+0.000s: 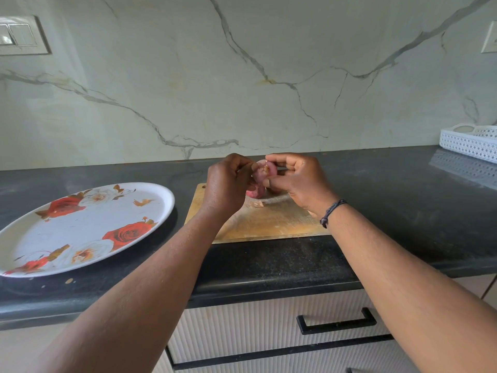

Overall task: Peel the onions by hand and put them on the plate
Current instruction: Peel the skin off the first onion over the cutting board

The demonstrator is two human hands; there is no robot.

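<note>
A small pinkish-red onion (264, 171) is held above the wooden cutting board (271, 222). My left hand (227, 185) grips its left side with curled fingers. My right hand (293, 177) pinches it from the right, thumb and fingertips at its top end. A second red onion (254, 193) lies on the board just below, partly hidden by my left hand. A scrap of dry skin (256, 204) lies on the board. The white plate with red roses (80, 227) sits to the left on the dark counter, with no onion on it.
A white perforated tray (469, 142) stands at the back right of the black counter (390, 189). The marble wall rises behind. White drawers with black handles (336, 321) are below the counter edge.
</note>
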